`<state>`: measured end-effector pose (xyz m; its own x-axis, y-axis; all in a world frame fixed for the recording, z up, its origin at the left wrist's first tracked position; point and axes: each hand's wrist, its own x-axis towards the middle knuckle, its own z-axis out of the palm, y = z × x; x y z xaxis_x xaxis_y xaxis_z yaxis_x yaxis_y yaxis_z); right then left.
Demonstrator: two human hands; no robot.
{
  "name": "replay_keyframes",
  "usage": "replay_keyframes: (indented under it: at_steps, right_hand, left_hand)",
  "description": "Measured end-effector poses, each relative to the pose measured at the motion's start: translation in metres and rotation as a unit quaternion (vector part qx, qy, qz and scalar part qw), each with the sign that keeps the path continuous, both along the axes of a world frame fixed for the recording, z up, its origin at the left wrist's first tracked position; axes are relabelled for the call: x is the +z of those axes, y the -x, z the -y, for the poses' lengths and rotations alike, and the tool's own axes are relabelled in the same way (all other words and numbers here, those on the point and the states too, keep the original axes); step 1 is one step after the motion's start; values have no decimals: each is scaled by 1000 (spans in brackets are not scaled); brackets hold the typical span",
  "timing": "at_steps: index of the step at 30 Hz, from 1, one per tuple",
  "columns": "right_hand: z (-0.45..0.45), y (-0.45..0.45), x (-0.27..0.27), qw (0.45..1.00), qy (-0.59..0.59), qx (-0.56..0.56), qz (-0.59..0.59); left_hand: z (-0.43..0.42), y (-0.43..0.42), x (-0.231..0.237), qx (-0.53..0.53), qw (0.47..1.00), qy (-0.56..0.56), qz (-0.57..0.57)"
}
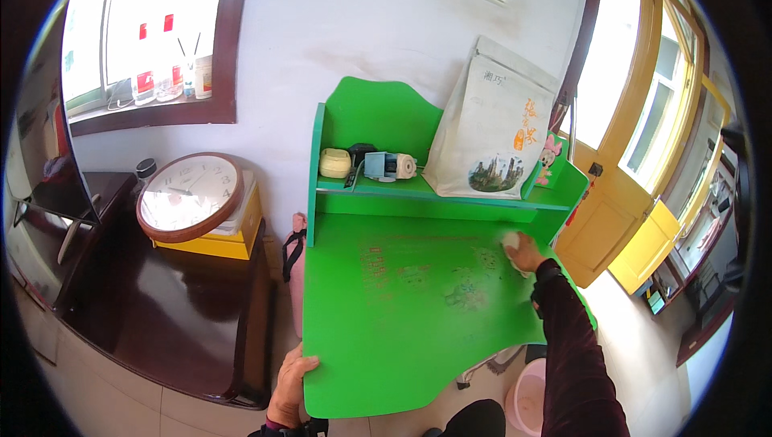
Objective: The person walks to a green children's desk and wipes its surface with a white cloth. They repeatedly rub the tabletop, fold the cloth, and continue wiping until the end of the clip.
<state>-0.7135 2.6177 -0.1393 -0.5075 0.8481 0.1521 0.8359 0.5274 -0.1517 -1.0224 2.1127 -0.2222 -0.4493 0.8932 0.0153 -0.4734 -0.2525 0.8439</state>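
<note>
A green desk (374, 358) with a raised back shelf stands against the wall before me. At its left front edge, my left hand (291, 381) grips the board, thumb on top and fingers under it or at its side. My right hand (531, 255) presses a whitish cloth (512, 241) on the desktop near the right rear. Worn printed marks (465, 292) and faded reddish print (378, 271) show on the surface. On the shelf are a cream-coloured box (335, 163), a blue and white device (391, 166), a large white pouch (491, 129) bearing writing and a pink cartoon figure (548, 159).
Left of the desk, a round wall clock (193, 196) leans on a yellow box (241, 243) atop a dark glossy wooden cabinet (157, 310). A pink bin (526, 401) stands on the floor under my right arm. A yellow wooden door (603, 208) is at the right.
</note>
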Motion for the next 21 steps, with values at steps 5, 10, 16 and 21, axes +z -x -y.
replay_keyframes:
  at_steps: [5, 10, 16, 21]
  right_hand:
    - [-29, -56, -6, 991, 4, -121, 50]
    - [-15, 20, -9, 998, -22, -3, 53]
    - [87, 196, -6, 972, 15, 220, 75]
    - [196, 300, -1, 916, 45, 398, 26]
  left_hand:
    - [-2, -1, -6, 24, 1000, 3, 15]
    - [-1, -2, -7, 18, 1000, -3, 13]
    - [-4, -1, -5, 20, 999, -37, -24]
    - [-2, 2, 1, 17, 996, -48, -67]
